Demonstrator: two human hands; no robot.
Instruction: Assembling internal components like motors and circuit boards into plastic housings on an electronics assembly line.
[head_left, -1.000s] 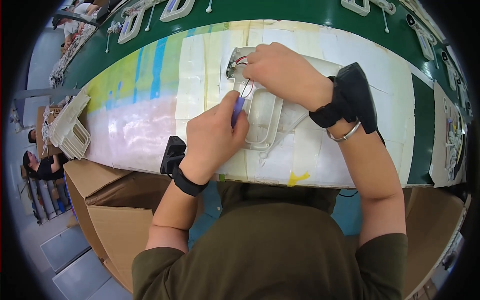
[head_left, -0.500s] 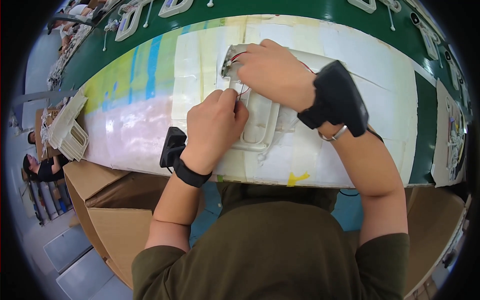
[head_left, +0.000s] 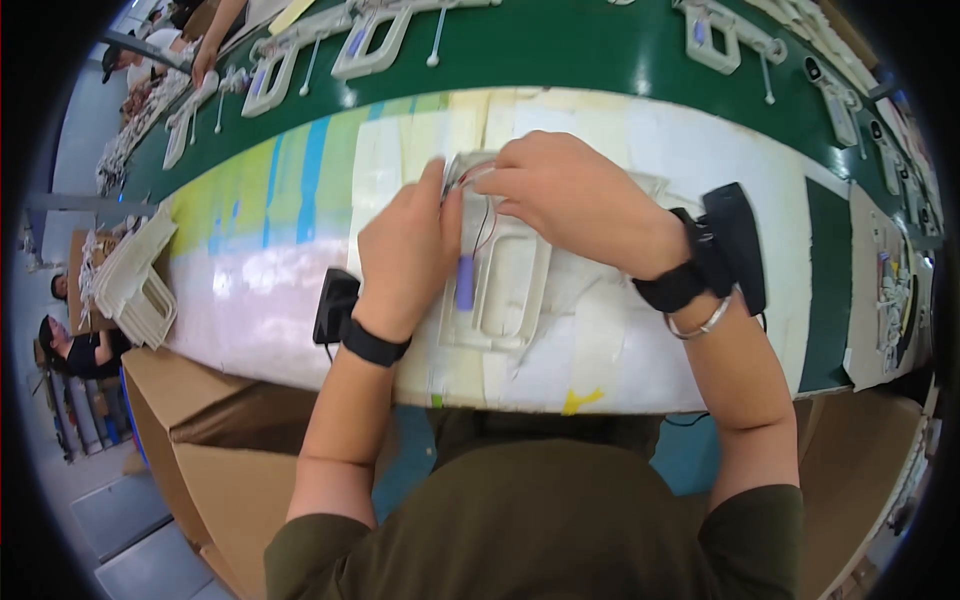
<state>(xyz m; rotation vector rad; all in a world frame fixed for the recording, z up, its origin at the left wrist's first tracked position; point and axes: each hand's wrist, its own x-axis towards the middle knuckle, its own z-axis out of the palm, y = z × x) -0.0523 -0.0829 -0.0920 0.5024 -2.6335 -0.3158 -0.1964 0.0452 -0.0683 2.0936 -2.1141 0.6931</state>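
A white plastic housing half (head_left: 541,300) with a looped handle lies open side up under my hands. In its handle channel sits a purple cylinder (head_left: 465,282), with thin red and black wires (head_left: 488,218) running up from it. At the housing's far left end, my left hand (head_left: 408,250) has thumb and forefinger closed together; what they pinch is mostly hidden. My right hand (head_left: 585,205) reaches over the housing's upper body, its fingertips closed on the red wires beside the left fingertips. The right hand covers much of that upper body.
A white-covered work board (head_left: 700,350) lies under the housing. Several similar white handled units (head_left: 375,45) rest on the green table (head_left: 580,60) beyond. Stacked white shells (head_left: 140,280) stand at the left, above an open cardboard box (head_left: 230,440). Another person's hand (head_left: 205,65) is far left.
My left hand has moved from the handle up to the housing's far left end, and the purple cylinder now shows in the handle channel. My right fingers remain at the wires; the view has shifted.
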